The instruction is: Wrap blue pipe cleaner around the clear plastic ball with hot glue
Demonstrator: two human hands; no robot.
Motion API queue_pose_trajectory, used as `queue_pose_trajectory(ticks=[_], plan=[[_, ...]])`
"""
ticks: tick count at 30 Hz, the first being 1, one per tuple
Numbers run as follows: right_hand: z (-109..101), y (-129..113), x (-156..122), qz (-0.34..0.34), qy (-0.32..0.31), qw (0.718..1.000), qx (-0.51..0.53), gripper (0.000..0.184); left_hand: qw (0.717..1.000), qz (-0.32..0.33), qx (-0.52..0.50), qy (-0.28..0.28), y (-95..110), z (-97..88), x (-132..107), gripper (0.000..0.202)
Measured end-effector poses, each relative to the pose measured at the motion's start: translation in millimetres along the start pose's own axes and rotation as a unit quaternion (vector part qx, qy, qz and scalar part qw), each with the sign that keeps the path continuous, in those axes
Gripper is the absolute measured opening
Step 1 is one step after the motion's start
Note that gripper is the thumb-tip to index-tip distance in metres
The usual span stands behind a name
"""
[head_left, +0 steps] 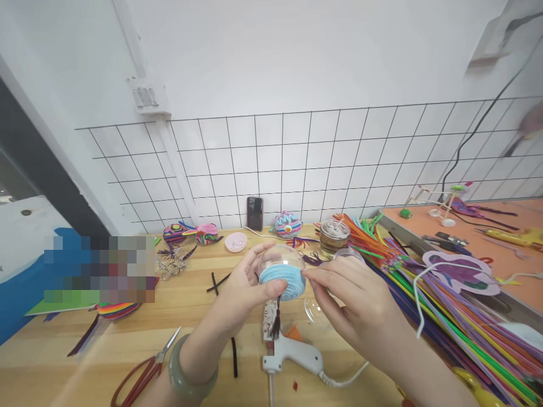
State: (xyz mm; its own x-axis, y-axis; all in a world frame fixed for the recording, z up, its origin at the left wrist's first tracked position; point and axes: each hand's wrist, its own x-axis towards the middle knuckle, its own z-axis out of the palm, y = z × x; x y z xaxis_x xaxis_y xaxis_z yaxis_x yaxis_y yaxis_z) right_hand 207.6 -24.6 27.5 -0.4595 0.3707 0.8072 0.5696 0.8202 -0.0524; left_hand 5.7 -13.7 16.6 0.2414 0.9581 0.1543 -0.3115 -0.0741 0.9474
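Note:
A clear plastic ball, its lower half wound with fuzzy light blue pipe cleaner, rests in my left hand, thumb in front and fingers behind. A dark tassel hangs under it. My right hand pinches at the ball's right edge, thumb and index finger together; what lies between the fingertips is too small to make out. Below the ball, a white glue gun lies on the wooden table. A clear plastic half shell sits beside my right fingers.
Red-handled scissors lie by my left wrist. Black strips are scattered nearby. Bundled coloured pipe cleaners cover the right side. At the back stand a phone, a pink dish, a wrapped ball and a lidded glass.

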Motion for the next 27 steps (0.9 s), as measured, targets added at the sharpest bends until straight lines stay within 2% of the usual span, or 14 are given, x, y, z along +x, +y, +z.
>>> queue_pose_trajectory(ticks=[19, 27], plan=[[0.3, -0.5, 1.1, 0.013, 0.018, 1.0, 0.004, 0.021, 0.996, -0.049, -0.069, 0.019, -5.5, 6.5, -1.0, 0.061], [4.5, -2.3, 3.1, 0.047, 0.022, 0.997, 0.05, 0.026, 0.992, -0.028, -0.125, 0.021, -12.6, 11.9, -0.3, 0.05]])
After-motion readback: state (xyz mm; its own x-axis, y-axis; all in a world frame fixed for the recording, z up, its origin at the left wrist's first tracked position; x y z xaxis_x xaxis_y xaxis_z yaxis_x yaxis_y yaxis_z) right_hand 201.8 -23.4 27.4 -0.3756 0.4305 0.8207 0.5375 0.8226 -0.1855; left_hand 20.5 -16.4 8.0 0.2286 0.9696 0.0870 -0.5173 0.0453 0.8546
